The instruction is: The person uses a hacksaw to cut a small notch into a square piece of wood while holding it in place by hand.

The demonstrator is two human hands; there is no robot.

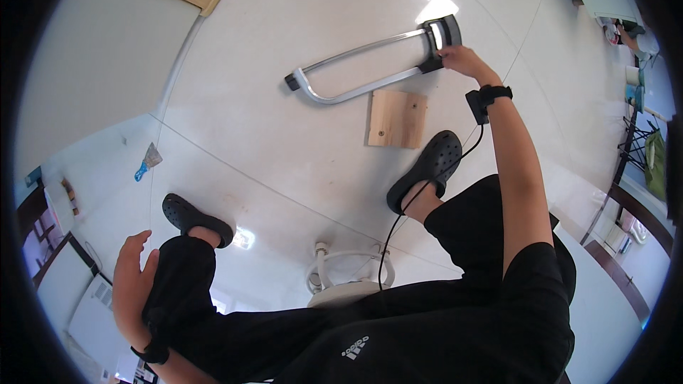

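Observation:
A hacksaw (370, 88) with a silver frame and black handle lies on, or just above, the pale floor ahead of me. My right hand (466, 62) has its curled fingers at the lower part of the handle; the handle hides some fingertips. Just below the saw frame is a small square wooden board (397, 119) with two dark screw-like spots. My left hand (134, 281) is by my left knee, fingers stretched and thumb apart, holding nothing.
A putty knife (149, 161) with a blue handle rests on the floor at left. My black clogs (430, 169) stand either side, the right one close to the board. A black cable (390, 242) runs from my right wrist. Beneath me is a white stool (345, 293).

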